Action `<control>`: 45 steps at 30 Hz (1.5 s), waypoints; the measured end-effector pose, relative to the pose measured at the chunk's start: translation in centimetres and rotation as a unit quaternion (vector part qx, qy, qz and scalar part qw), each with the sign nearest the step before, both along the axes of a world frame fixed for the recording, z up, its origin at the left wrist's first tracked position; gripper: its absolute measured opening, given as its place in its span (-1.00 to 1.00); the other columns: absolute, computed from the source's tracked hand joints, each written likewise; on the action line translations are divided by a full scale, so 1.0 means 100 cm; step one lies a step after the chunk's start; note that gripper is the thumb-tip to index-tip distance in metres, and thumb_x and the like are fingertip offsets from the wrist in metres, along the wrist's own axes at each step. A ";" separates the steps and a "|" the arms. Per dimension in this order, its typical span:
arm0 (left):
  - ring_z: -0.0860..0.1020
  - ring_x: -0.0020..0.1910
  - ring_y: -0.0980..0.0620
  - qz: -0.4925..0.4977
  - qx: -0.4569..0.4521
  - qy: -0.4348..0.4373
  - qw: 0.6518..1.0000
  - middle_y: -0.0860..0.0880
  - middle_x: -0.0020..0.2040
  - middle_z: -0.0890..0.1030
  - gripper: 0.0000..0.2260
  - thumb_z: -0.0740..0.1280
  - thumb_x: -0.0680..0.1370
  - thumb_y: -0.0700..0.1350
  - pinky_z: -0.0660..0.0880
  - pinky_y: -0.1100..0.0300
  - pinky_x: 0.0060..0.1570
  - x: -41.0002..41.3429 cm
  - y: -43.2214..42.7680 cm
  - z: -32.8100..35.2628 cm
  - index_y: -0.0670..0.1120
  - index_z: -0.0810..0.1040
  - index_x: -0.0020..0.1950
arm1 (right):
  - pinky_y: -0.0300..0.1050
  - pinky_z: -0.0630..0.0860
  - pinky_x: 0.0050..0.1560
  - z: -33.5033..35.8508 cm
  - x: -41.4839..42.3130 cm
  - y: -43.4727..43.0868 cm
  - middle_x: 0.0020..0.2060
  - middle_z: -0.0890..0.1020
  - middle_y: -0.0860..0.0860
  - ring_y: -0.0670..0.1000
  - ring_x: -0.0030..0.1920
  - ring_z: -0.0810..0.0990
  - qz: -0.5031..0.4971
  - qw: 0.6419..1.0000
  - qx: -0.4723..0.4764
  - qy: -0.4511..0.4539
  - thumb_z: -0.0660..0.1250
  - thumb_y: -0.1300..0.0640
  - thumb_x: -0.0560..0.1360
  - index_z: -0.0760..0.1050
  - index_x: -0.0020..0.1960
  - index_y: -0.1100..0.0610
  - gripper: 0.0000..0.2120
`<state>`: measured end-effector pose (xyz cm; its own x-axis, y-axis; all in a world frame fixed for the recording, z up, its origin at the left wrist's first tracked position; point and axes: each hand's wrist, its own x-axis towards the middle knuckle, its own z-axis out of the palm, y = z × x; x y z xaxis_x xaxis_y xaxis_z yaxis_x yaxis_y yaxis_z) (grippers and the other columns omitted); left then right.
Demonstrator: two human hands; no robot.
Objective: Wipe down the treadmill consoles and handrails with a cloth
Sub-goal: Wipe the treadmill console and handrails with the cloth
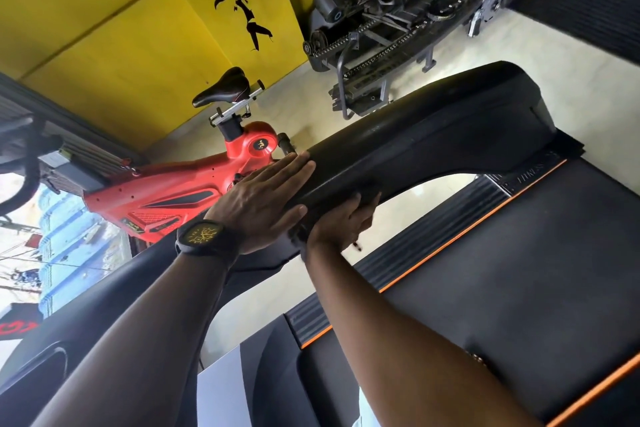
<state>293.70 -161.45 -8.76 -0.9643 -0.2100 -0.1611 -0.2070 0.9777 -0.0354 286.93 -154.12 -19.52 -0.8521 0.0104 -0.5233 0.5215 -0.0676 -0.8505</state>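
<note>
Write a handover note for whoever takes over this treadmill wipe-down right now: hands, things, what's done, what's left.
Left hand: open, lying flat on top of the black treadmill handrail.
Right hand: fingers curled round the handrail's lower edge. Dark scraps show under the palm, possibly the cloth; cannot tell.
Done: no wiped area can be told apart on the handrail.
Left: confirm the cloth is in hand, wipe along this handrail, then do the consoles and other rails.
Nearby: a red exercise bike stands beyond the rail.
</note>
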 end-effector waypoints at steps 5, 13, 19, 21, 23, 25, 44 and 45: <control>0.11 0.59 -0.05 0.000 0.016 0.011 1.000 -0.08 0.61 0.14 -0.46 -0.05 0.69 0.15 0.20 -0.09 0.52 0.001 0.001 0.001 -0.04 0.01 0.63 | -0.42 0.05 0.50 0.022 0.025 0.020 0.61 0.04 -0.27 -0.45 0.48 0.07 0.089 0.984 -0.045 0.149 0.00 -0.21 0.70 -0.01 0.62 -0.26 -0.49; 0.08 0.61 -0.03 0.009 0.021 0.001 1.000 -0.05 0.62 0.11 -0.45 -0.08 0.68 0.16 0.20 -0.11 0.52 0.000 -0.001 0.000 -0.02 0.00 0.64 | 0.24 0.43 0.41 0.009 -0.002 0.005 0.55 0.27 0.08 0.20 0.47 0.36 0.017 1.000 -0.016 -0.012 0.02 -0.18 0.62 0.17 0.61 -0.08 -0.42; 0.06 0.61 -0.03 0.004 0.007 -0.008 1.000 -0.05 0.63 0.09 -0.45 -0.09 0.68 0.17 0.11 -0.04 0.55 0.000 -0.002 -0.002 0.00 -0.04 0.63 | 0.22 0.48 0.34 0.009 -0.026 0.008 0.52 0.33 0.18 0.17 0.45 0.37 0.001 0.956 0.047 0.289 0.12 -0.01 0.67 0.32 0.55 0.10 -0.52; 0.05 0.61 -0.02 0.003 0.003 -0.008 1.000 -0.05 0.62 0.10 -0.44 -0.10 0.68 0.18 0.05 0.01 0.55 -0.001 -0.001 0.000 -0.01 0.00 0.64 | 0.22 0.45 0.37 0.001 -0.036 0.008 0.54 0.31 0.14 0.18 0.46 0.36 0.002 0.974 0.054 0.222 0.07 -0.07 0.65 0.29 0.57 0.04 -0.48; 0.04 0.60 -0.01 0.008 0.000 -0.006 1.000 -0.04 0.62 0.10 -0.44 -0.10 0.67 0.18 0.00 0.02 0.53 -0.001 0.000 0.001 -0.01 0.00 0.63 | 0.25 0.42 0.40 -0.006 -0.032 0.006 0.55 0.29 0.10 0.19 0.47 0.35 -0.001 0.996 0.016 0.085 0.02 -0.14 0.64 0.22 0.60 -0.05 -0.45; 0.05 0.60 -0.01 0.008 -0.002 -0.004 1.000 -0.05 0.62 0.11 -0.45 -0.10 0.67 0.17 -0.01 0.00 0.52 -0.002 0.002 0.002 0.00 -0.02 0.63 | 0.28 0.39 0.42 0.000 -0.021 0.005 0.55 0.27 0.10 0.22 0.47 0.35 0.012 1.000 0.002 0.005 0.03 -0.12 0.66 0.18 0.61 -0.06 -0.47; 0.04 0.61 -0.01 0.005 -0.013 -0.016 1.000 -0.03 0.62 0.08 -0.44 -0.07 0.68 0.17 0.03 0.03 0.53 -0.001 -0.001 -0.001 -0.01 0.00 0.64 | 0.20 0.49 0.34 0.012 -0.029 0.012 0.55 0.28 0.17 0.19 0.47 0.34 0.011 0.965 0.039 0.260 0.12 -0.05 0.63 0.28 0.58 0.08 -0.46; 0.05 0.60 -0.01 0.004 -0.014 -0.014 1.000 -0.04 0.62 0.09 -0.44 -0.06 0.68 0.16 0.02 0.02 0.52 -0.001 0.000 0.000 -0.02 0.02 0.64 | 0.22 0.48 0.35 0.011 -0.034 0.012 0.55 0.29 0.15 0.18 0.47 0.34 0.010 0.971 0.041 0.234 0.10 -0.06 0.63 0.27 0.58 0.06 -0.45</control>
<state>293.57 -161.48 -8.80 -0.9580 -0.2220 -0.1817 -0.2131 0.9747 -0.0676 283.53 -152.95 -18.39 -0.9970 0.0176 -0.0758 0.0761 0.0169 -0.9970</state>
